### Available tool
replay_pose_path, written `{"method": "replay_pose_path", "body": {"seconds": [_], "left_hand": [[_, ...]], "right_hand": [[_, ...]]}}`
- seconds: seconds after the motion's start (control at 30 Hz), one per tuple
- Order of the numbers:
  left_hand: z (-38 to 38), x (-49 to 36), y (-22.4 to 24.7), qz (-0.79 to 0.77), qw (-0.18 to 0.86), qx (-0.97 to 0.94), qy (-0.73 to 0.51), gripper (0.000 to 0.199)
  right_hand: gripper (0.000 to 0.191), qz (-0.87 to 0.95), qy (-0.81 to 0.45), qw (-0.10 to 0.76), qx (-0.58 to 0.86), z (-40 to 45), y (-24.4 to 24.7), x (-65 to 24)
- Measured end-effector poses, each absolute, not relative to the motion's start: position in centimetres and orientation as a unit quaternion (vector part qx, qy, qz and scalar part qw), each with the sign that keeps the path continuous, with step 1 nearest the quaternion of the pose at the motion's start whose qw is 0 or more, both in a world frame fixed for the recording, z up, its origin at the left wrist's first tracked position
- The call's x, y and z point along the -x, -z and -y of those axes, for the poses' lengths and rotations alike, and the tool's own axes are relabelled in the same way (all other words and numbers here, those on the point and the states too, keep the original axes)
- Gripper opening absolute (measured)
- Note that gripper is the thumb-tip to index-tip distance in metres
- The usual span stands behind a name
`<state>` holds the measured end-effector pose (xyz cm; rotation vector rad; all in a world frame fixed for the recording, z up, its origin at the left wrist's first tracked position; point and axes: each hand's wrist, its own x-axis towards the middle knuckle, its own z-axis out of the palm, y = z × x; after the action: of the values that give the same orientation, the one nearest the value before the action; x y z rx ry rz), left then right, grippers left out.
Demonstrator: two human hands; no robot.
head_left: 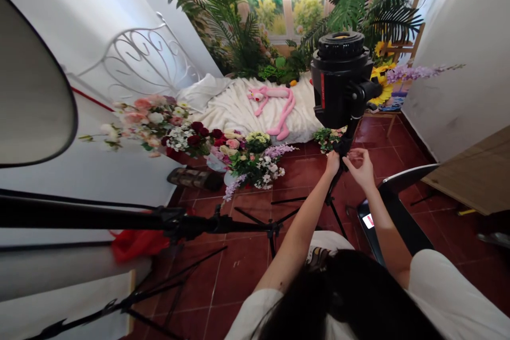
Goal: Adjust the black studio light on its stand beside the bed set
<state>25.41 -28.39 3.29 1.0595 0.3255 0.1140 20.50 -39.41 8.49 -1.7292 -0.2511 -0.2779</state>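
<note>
Plainly two hands (pixel 333 162) (pixel 362 169), one lamp stand (pixel 329 200)

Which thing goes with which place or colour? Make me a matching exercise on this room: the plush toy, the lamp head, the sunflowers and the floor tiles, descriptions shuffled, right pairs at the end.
Column one:
1. plush toy
2. lamp head
3. sunflowers
4. floor tiles

Column two:
A. dark red
B. mounted on the black stand
C. lying on the white bedding
D. yellow

Right pairs: 1-C, 2-B, 3-D, 4-A.
</note>
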Motion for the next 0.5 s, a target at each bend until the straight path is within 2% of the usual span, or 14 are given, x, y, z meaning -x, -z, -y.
{"method": "replay_pose_path", "body": {"seconds": [0.3,0.4,0.5], "left_hand": [[28.2,-25.5,-3.2,-0.105,0.844,-0.524,-0.038,0.032],[28.2,-25.5,-3.0,-0.114,0.84,-0.53,-0.032,0.034],[28.1,-25.5,-2.9,-0.121,0.832,-0.541,-0.024,0.034]], "right_hand": [[0.045,0.046,0.093,0.599,0.794,40.1,-4.9,-18.4],[0.057,0.021,0.061,0.575,0.816,39.8,-4.3,-18.8],[0.069,-0.019,-0.031,0.601,0.798,39.0,-3.7,-19.2]]}}
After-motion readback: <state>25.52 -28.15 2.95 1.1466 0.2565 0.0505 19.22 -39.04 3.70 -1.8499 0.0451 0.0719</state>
